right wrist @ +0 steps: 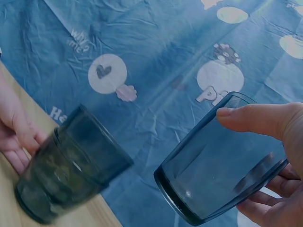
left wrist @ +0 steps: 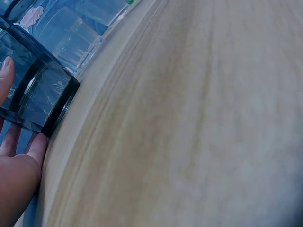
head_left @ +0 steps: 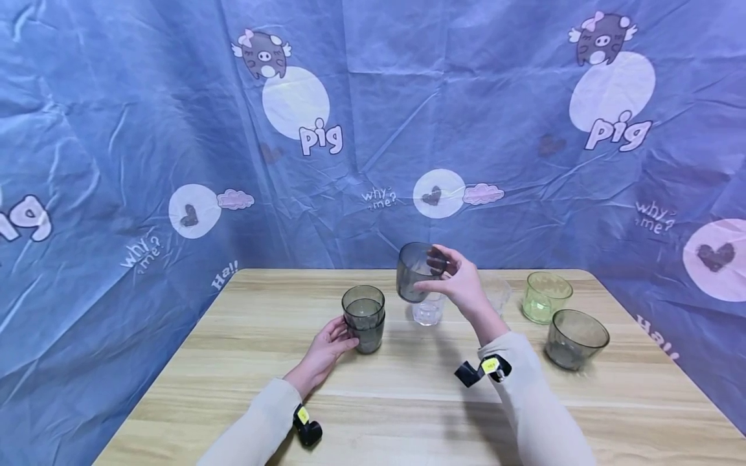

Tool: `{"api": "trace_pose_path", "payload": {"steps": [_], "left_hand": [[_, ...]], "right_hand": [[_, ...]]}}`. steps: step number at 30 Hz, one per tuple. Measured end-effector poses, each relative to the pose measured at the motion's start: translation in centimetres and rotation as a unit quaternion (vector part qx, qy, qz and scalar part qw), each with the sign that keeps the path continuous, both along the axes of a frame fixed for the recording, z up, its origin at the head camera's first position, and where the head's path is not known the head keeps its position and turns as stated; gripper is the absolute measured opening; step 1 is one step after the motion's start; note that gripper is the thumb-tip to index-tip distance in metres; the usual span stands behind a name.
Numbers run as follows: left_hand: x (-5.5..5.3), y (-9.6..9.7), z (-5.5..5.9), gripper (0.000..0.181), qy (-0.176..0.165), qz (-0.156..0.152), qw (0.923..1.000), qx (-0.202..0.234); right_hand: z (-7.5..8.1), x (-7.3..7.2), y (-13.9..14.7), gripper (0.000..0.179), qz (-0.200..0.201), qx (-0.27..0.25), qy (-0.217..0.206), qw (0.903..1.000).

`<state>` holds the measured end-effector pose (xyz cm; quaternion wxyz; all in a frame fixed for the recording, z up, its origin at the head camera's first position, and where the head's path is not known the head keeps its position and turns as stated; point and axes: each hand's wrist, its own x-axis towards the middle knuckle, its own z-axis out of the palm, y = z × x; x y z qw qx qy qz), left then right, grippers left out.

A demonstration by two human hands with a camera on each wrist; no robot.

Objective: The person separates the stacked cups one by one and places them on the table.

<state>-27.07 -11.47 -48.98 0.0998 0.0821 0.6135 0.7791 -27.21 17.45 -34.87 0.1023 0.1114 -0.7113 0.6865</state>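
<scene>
Two smoky grey glasses (head_left: 364,318) stand nested upright on the wooden table. My left hand (head_left: 326,349) holds the lower part of this stack, thumb in front and fingers behind. In the left wrist view, the stack (left wrist: 40,97) is cut off by the frame edge. My right hand (head_left: 464,285) grips another smoky grey glass (head_left: 412,275) by its side, lifted above the table to the right of the stack. The right wrist view shows this held glass (right wrist: 213,161) beside the nested glasses (right wrist: 66,165), apart from them.
Behind the lifted glass stands a clear glass (head_left: 427,314), partly hidden. Another clear glass (head_left: 497,294) is beyond my right wrist. Farther right are a green glass (head_left: 539,304) and a wide grey glass (head_left: 568,346). A blue printed cloth (head_left: 384,129) hangs around the table (head_left: 396,401).
</scene>
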Motion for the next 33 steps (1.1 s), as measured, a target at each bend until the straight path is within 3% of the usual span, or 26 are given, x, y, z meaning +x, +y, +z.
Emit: {"api": "trace_pose_path", "payload": {"steps": [33], "left_hand": [[-0.2, -0.2, -0.1, 0.072, -0.004, 0.000, 1.0000, -0.001]], "right_hand": [[-3.7, 5.1, 9.8, 0.085, -0.069, 0.102, -0.033, 0.9918]]}}
